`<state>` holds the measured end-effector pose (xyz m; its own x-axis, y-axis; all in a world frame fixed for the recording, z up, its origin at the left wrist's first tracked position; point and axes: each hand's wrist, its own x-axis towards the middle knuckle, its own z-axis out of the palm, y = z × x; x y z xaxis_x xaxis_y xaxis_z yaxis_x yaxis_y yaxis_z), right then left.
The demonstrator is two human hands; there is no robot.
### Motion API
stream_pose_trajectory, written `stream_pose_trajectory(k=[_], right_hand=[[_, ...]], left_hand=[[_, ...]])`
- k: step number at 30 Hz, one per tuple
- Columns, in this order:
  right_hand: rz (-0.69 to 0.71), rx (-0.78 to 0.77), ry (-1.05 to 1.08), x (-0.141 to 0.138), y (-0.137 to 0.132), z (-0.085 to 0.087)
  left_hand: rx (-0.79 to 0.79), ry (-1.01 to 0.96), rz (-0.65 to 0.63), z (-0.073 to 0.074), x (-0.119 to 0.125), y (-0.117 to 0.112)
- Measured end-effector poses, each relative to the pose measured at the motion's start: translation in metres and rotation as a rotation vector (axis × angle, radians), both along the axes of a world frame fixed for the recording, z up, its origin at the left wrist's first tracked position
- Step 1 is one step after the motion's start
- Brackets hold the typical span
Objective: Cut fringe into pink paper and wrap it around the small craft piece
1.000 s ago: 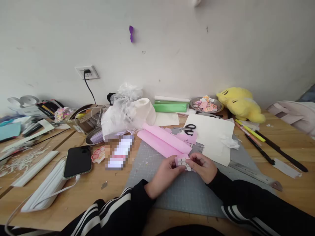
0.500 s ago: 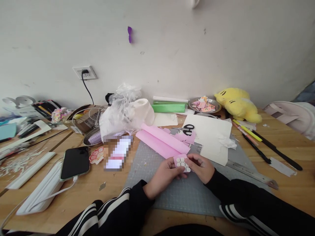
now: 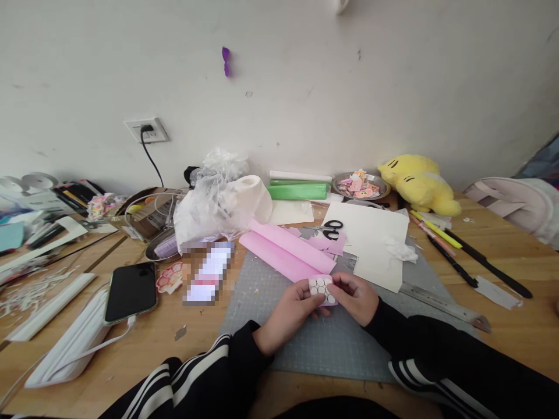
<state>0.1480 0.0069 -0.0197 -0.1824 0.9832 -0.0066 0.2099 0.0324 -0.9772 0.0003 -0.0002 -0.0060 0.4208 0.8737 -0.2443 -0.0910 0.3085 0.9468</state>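
Observation:
Both hands pinch a small paper piece with printed circles (image 3: 321, 286), white on its face with pink showing at the lower edge. My left hand (image 3: 296, 304) grips its left side, the thumb lying across the lower part. On the right edge, the thumb and fingers of my right hand (image 3: 356, 297) close on it. They are above a grey cutting mat (image 3: 305, 343). Just behind lies a folded pink sheet (image 3: 288, 250). Black-handled scissors (image 3: 332, 228) rest on pink paper scraps (image 3: 329, 243) beside a large white sheet (image 3: 379, 233).
At right are a metal ruler (image 3: 449, 305), pens (image 3: 441, 233) and a yellow plush toy (image 3: 421, 183). A dish of paper cutouts (image 3: 360, 185) stands at the back. To the left lie a plastic bag (image 3: 205, 209), a phone (image 3: 131, 291) and a white power strip (image 3: 70, 343).
The circled paper piece now shows white between its circles, where pink showed before. Both hands keep nearly the same place and grip. The whole view has shifted slightly.

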Motion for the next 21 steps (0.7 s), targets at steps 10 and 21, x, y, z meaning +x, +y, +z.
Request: stream_pose_trajectory(k=[10,21], right_hand=[[-0.025,0.016,0.038,0.005,0.001,0.003],[0.248,0.27,-0.377,0.008,-0.001,0.002]], left_hand=[[0.013,0.014,0.053,0.005,0.001,-0.002],[0.084,0.105,0.357,0.007,-0.006,0.003]])
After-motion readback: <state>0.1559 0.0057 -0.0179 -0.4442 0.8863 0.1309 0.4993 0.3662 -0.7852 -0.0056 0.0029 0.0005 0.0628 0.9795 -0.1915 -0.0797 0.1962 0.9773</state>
